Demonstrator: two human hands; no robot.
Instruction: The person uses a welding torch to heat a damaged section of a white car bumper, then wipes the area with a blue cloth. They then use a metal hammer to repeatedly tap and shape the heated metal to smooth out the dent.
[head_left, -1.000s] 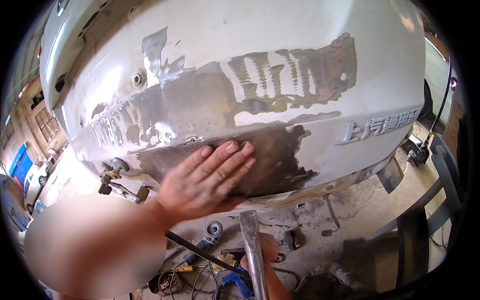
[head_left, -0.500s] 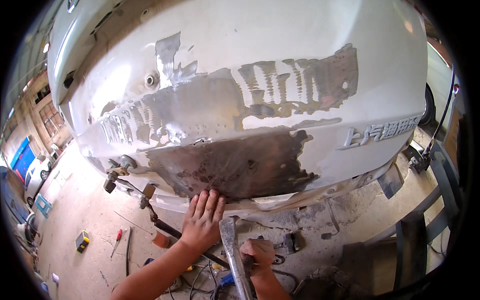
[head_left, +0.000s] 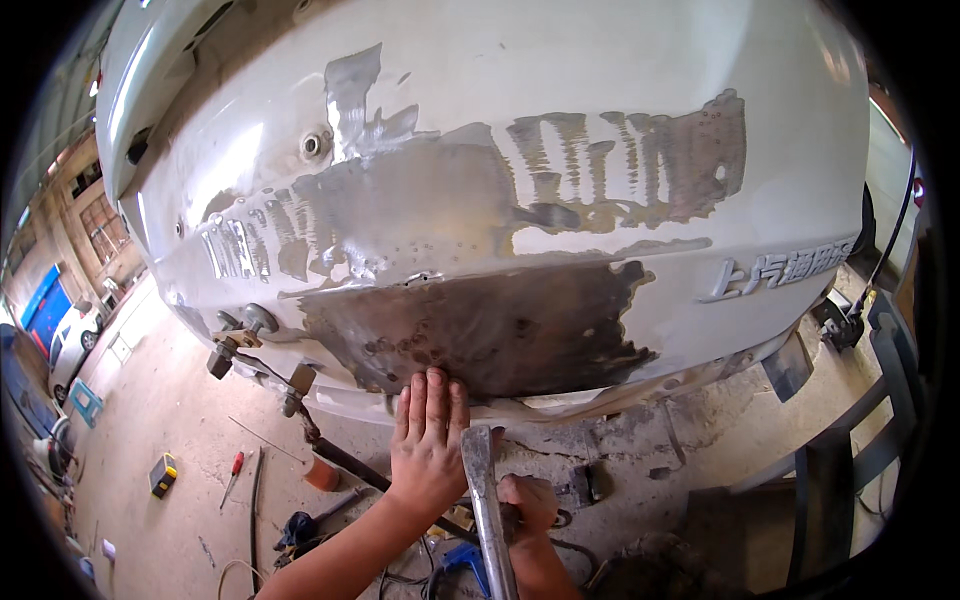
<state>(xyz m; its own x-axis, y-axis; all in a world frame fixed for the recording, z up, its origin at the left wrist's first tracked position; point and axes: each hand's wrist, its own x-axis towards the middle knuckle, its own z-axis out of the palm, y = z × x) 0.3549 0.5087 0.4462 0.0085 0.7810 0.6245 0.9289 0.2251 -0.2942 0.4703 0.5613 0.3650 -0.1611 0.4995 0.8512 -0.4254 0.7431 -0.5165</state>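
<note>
A white car rear panel (head_left: 790,160) fills the upper view, with bare-metal patches and a large dark, sanded area (head_left: 470,320) on its lower part. My left hand (head_left: 425,450) is open, fingers straight and side by side, fingertips against that area's lower edge. Just right of it, my right hand (head_left: 528,505) is closed on a long steel tool (head_left: 484,480) with a flattened end, which rises close beside my left fingers. The tool partly hides the right fingers. A clamp-like metal fitting (head_left: 240,340) hangs at the panel's lower left.
The floor (head_left: 150,400) carries a screwdriver (head_left: 236,466), a yellow-black tool (head_left: 163,475), hoses, cables and a blue tool (head_left: 465,565). A dark metal stand (head_left: 890,380) is at right. A parked white car (head_left: 72,345) and blue stool (head_left: 86,400) are at far left.
My left hand has moved down from the middle of the dark area to its lower edge. My right hand and the steel tool have shifted slightly in view.
</note>
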